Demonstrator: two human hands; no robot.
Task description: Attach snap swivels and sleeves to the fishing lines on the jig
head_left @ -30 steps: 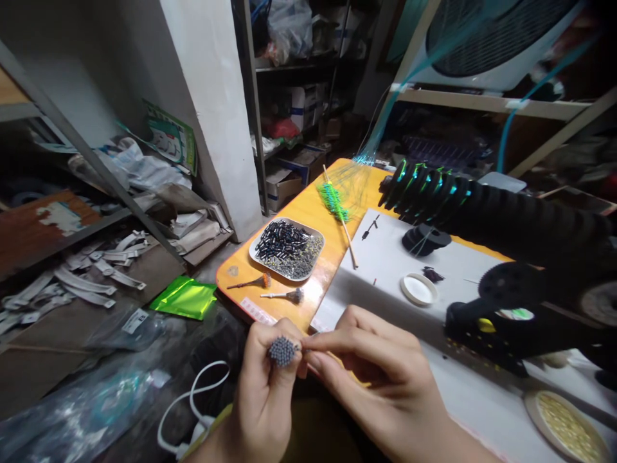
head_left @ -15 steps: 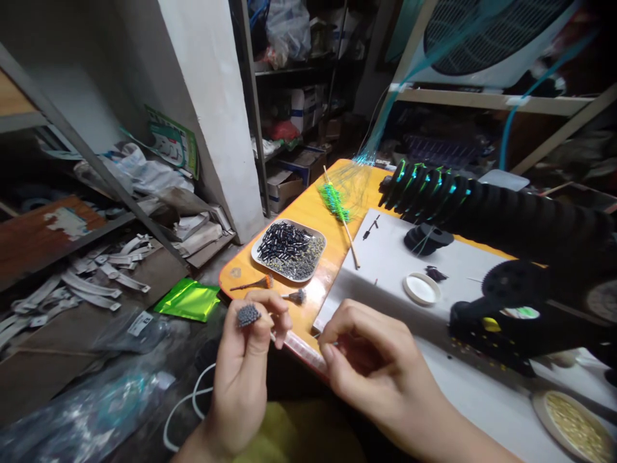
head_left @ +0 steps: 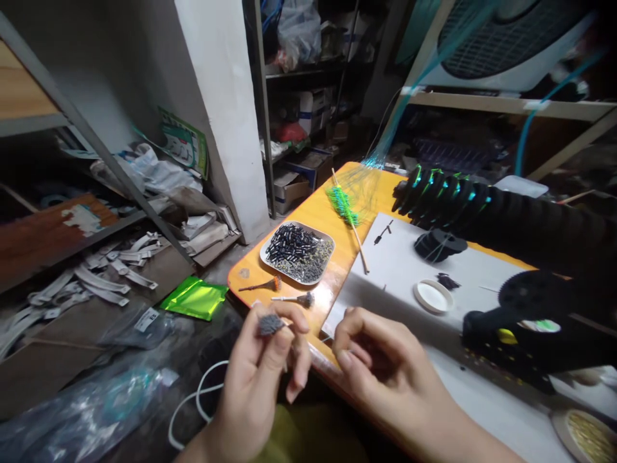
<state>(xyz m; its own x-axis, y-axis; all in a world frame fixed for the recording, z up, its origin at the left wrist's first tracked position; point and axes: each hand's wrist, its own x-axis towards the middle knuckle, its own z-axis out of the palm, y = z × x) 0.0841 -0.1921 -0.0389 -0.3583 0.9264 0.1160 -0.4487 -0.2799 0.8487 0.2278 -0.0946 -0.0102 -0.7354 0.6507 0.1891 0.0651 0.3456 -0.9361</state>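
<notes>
A bare, slim-fingered left hand (head_left: 258, 379) and a bare, slim-fingered right hand (head_left: 385, 360) narrow at the wrists into a smooth, bare left forearm (head_left: 205, 444) and right forearm (head_left: 465, 431). Between them shows plain, dull olive-green cloth (head_left: 315, 434), apparently clothing over the lap, dimly lit and darker toward its right side; its cut cannot be made out.

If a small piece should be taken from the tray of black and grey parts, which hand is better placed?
Probably the right hand: no object is visible in it, though a tiny one could be hidden. The left hand looks nearer the tray, but holds the grey bundle.
</notes>
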